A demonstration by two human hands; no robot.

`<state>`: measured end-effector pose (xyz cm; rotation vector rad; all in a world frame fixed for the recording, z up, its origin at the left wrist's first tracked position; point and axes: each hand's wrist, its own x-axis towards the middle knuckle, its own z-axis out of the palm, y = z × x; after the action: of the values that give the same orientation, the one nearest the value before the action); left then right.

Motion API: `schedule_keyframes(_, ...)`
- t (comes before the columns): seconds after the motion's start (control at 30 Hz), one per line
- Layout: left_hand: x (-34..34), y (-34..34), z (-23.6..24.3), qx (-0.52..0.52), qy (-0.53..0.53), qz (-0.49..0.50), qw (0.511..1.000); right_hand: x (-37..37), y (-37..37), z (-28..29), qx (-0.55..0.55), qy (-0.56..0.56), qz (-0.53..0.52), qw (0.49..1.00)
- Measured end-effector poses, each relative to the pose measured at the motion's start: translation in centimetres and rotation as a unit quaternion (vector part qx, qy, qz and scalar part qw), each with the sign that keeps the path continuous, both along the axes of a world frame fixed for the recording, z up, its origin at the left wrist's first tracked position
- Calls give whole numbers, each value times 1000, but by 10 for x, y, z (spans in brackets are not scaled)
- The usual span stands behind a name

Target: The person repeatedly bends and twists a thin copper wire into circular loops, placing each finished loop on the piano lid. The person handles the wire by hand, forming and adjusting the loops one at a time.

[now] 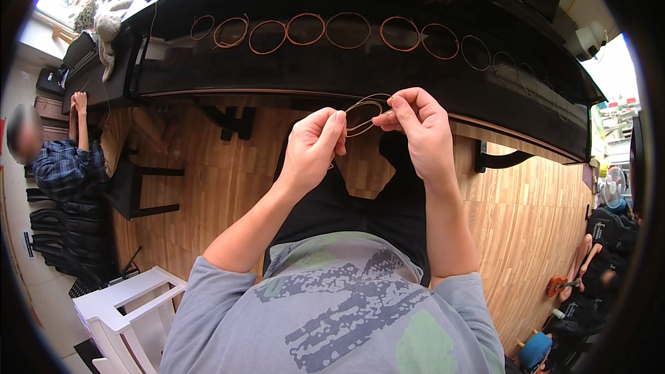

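Note:
Between my hands is a small coil of thin metal wire [361,127], like a coiled instrument string. My left hand [313,147] pinches its left side between thumb and fingers. On its right side my right hand [422,128] pinches the wire with thumb and forefinger. Both hands are held just in front of a glossy black piano [228,77]. Along its top lie several similar coils in a row. Those on the left and in the middle, such as one copper-coloured coil [400,17], look thicker. Toward the right, thinner silvery coils [476,36] partly fade into the dark surface.
At the far left another person [66,170] sits with hands at the piano's end, near a black chair [138,190]. White wooden furniture [128,298] stands at lower left. An orange small stringed instrument [556,285] and dark bags [606,232] are at the right. The floor [526,215] is wooden.

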<state>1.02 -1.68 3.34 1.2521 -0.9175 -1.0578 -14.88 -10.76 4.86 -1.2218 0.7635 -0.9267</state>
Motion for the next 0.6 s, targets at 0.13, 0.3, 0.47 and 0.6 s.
schedule_keyframes(0.13, -2, 0, 3, 17, -18, 9, 1000, 4, 5, 1, -48, 26, -28, 998)
schedule_keyframes(0.3, 2, -3, 2, -19, 161, -16, 987, 7, 12, -12, -239, 149, -49, 958)
schedule_keyframes(0.47, 1, -5, 8, 1, 299, -32, 954, 16, 19, -25, -86, -81, 12, 993)
schedule_keyframes(0.6, -1, -4, 11, 12, 304, -37, 952, 13, 24, -16, -7, -68, 50, 996)
